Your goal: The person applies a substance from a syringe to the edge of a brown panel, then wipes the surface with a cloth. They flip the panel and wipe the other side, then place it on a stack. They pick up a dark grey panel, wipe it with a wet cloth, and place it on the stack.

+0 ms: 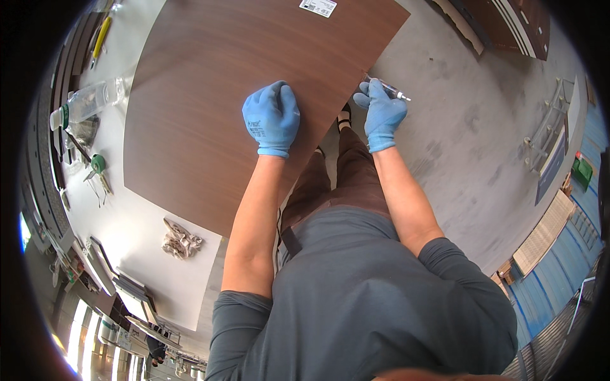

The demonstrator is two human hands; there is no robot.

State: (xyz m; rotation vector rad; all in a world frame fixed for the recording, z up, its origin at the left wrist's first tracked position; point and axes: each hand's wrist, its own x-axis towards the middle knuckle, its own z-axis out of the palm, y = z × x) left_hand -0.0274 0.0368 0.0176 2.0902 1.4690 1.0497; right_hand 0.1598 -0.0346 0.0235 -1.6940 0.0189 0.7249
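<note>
A large brown wood-grain panel [210, 95] lies on a white table in front of me, with a white label near its far edge. My left hand [272, 119], in a blue glove, rests closed on the panel; its curled fingers hide whatever may be inside. Just beyond the panel's right edge, my right hand [384, 113], also gloved in blue, grips a small dark-filled tube [393, 90]. The tube's thin white tip points right, away from the panel.
On the white table [152, 235] lie a crumpled rag [180, 240], a clear plastic bottle [92, 103], a yellow knife [101, 37] and a green-handled tool [98, 164]. Dark panels [508, 28] stand at the far right. A metal rack [545, 130] stands on the grey floor.
</note>
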